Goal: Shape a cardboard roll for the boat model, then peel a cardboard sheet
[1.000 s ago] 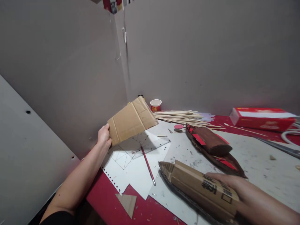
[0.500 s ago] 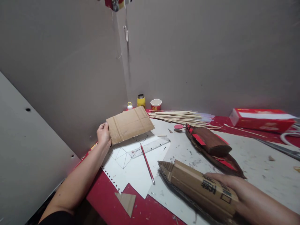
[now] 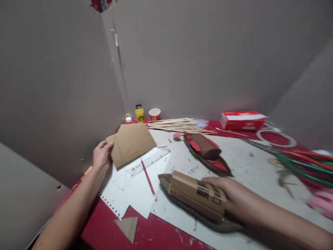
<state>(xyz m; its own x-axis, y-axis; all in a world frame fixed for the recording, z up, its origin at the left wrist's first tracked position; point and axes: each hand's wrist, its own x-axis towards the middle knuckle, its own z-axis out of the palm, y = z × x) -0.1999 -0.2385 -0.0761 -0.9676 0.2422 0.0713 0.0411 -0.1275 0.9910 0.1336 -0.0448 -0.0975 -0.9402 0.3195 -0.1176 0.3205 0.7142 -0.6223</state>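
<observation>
My left hand [image 3: 102,155] pinches the left edge of a flat cardboard piece [image 3: 132,144], which is tilted over a sheet of paper [image 3: 132,198] with drawn lines. My right hand [image 3: 221,191] is closed around the rear of a cardboard model boat [image 3: 195,192] with dark printed characters on its roof; some of its fingers are hidden behind the boat. Beyond that boat lies a brown painted model boat [image 3: 206,147] with red patches. A clear ruler [image 3: 153,160] and a red pencil [image 3: 148,178] rest on the paper between my hands.
Thin wooden sticks [image 3: 179,124] lie at the back near a paper cup [image 3: 154,114] and a yellow bottle [image 3: 139,113]. To the right are a red box [image 3: 243,120], a white ring [image 3: 276,138] and scissors [image 3: 299,161]. A cardboard triangle [image 3: 128,227] lies at the front edge.
The view has swung right, bringing the scissors' handles into sight. My left hand has lowered the cardboard piece toward the paper. The cardboard boat is still in my right hand.
</observation>
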